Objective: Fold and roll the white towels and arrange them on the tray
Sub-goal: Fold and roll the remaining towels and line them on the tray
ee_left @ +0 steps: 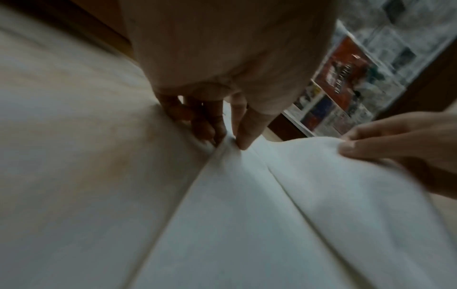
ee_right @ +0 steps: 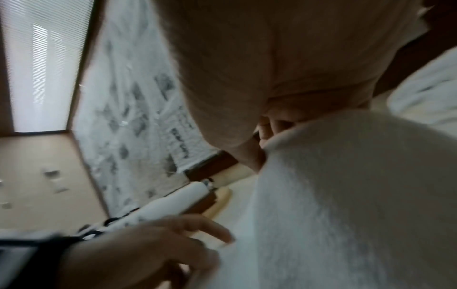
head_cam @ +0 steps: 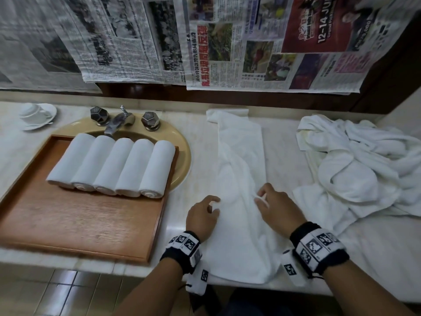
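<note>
A long white towel [head_cam: 239,160] lies lengthwise on the marble counter, partly folded along its length. My left hand [head_cam: 206,213] pinches its left edge [ee_left: 222,144] between thumb and fingers. My right hand [head_cam: 271,201] pinches a raised fold [ee_right: 279,136] of the same towel near its middle. Left of it, a wooden tray [head_cam: 68,215] sits over the sink and holds several rolled white towels [head_cam: 114,165] in a row at its far side. The same towel [ee_left: 247,215] fills the left wrist view.
A heap of loose white towels [head_cam: 355,169] lies on the counter at the right. A tan sink [head_cam: 182,156] with taps [head_cam: 118,122] sits under the tray. A white cup and saucer [head_cam: 36,115] stand far left. Newspapers [head_cam: 205,42] cover the wall.
</note>
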`<state>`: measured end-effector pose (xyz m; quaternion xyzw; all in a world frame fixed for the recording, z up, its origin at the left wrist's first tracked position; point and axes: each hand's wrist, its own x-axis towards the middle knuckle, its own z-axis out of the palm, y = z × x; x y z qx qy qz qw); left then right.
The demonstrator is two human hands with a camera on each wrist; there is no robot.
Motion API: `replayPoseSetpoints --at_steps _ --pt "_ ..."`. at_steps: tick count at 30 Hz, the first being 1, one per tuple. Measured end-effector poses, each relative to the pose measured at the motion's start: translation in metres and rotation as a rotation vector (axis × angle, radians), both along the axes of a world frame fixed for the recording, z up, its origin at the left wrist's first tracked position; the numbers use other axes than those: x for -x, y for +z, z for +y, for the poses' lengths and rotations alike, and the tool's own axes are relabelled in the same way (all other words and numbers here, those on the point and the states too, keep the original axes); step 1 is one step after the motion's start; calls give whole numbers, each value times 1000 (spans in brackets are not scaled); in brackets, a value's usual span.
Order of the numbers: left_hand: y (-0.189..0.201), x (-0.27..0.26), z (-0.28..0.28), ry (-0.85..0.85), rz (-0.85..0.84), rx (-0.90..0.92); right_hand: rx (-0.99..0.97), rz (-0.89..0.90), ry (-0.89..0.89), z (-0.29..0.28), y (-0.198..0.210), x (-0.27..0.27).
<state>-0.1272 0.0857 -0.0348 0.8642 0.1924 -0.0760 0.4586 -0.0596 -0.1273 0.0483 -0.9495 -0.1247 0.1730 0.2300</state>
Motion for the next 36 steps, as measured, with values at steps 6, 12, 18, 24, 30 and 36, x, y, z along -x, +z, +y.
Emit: replayPoseSetpoints --at_steps 6,12,18,24,30,36 --pt "9 -9 18 43 58 263 121 106 377 57 10 46" --pt "17 -21 15 3 150 225 436 171 447 60 -4 59" --pt "11 -25 8 -7 157 61 -51 215 351 57 -14 75" --pt "11 -24 9 -12 161 7 165 351 395 8 -20 63" --pt "8 -25 5 7 174 -47 78 12 688 3 -36 81" --pt "7 -25 0 40 178 -71 61 -191 888 6 -64 110"
